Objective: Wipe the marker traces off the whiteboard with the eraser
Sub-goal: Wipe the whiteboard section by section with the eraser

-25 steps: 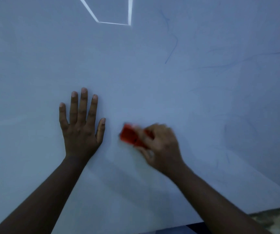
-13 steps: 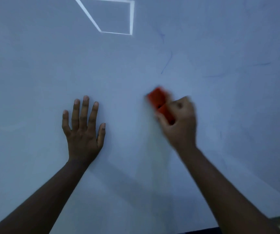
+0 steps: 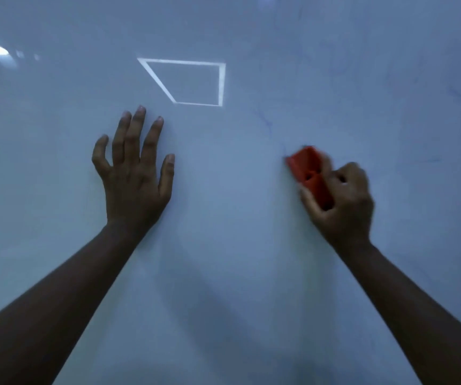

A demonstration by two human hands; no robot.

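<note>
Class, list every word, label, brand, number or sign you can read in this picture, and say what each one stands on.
None: no readable text anywhere.
The whiteboard carries only faint blue marker traces, which are scribbled lines, not letters.
The red eraser, gripped by the right hand, is motion-blurred and shows no legible label.
The bright four-sided outline is a plain shape, apparently a reflection, not a sign.

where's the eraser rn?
Head view, right of centre: the red eraser is gripped in the right hand against the whiteboard, just below a faint blue marker trace.
</note>
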